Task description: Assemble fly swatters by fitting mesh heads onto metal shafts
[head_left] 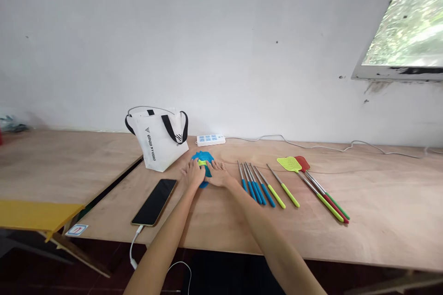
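My left hand and my right hand rest side by side on a small pile of flat plastic swatter heads, blue with a yellow-green one on top. Both hands lie flat with fingers stretched over the pile. To the right of my right hand lie several metal rods with blue handles and two with yellow-green handles. Further right lie assembled fly swatters, one yellow-green and one red.
A white tote bag stands behind my left hand. A black phone with a white cable lies at the table's front left. A white power strip sits by the wall. A yellow board is at the far left.
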{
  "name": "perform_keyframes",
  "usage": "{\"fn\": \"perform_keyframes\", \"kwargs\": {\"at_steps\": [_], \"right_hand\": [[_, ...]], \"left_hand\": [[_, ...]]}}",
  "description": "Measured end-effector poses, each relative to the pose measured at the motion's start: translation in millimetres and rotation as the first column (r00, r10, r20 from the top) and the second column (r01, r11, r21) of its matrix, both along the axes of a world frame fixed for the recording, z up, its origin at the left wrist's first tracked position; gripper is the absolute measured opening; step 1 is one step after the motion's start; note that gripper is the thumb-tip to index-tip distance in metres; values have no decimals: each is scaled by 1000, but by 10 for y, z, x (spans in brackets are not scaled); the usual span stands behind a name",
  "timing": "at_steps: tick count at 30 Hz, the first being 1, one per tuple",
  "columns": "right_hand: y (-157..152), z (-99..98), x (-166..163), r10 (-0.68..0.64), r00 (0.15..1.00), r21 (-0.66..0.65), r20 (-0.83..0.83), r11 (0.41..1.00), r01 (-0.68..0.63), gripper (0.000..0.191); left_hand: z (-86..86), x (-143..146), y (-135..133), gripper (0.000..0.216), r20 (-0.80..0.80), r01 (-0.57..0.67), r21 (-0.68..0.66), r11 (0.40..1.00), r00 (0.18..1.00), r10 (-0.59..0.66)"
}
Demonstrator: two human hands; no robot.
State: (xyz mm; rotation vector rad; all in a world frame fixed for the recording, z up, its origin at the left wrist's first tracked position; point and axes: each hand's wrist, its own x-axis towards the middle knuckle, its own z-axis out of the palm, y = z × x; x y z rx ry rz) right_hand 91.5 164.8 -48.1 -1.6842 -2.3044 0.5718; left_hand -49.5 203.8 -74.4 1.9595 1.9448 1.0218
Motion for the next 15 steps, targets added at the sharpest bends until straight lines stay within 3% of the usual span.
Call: {"fn": "perform_keyframes", "kwargs": {"at_steps": [4, 15], "right_hand": [[69, 14, 156, 123, 992, -53, 13, 991, -122, 125], [156, 52, 77, 119, 993, -56, 26, 992, -117, 129]], "left_hand": [[4, 19, 67, 44, -90, 9, -8, 1000, 996, -10], [90, -51, 172, 39, -255, 43, -20, 999, 966, -47]]}}
